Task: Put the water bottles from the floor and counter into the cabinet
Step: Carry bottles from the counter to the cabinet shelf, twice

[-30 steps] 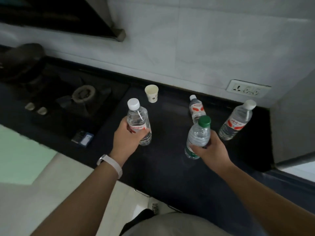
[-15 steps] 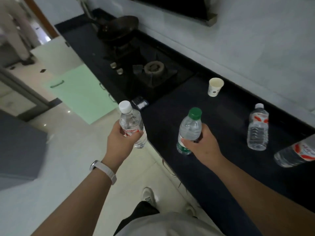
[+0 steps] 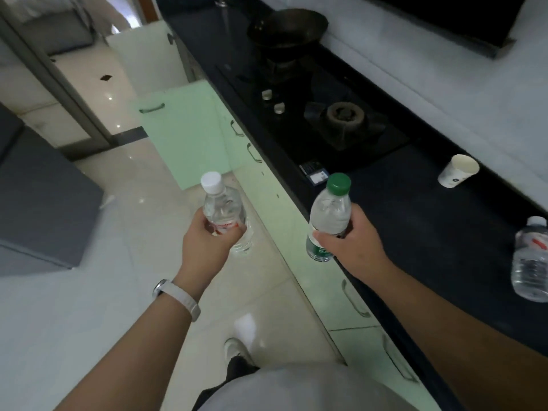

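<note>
The kitchen is dim and flatly lit, and the dark tabletop [image 3: 415, 232] swallows detail. Brighter light enters from the upper left, leaving small glints on the glossy floor [image 3: 130, 170]. The wide lens bows straight edges near the borders, and the bottle [image 3: 529, 262] at the right edge looks smeared.

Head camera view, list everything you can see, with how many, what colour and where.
white-capped bottle: one, clear, held in the left hand
green-capped bottle: one, clear, held in the right hand
red-labelled bottle: one, clear, on the counter, far right
paper cup: one, white, on the counter by the wall
wok: one, dark, on the stove, far end
cabinet door: one, pale green, open below the counter
left hand: grips the white-capped bottle
right hand: grips the green-capped bottle
</note>
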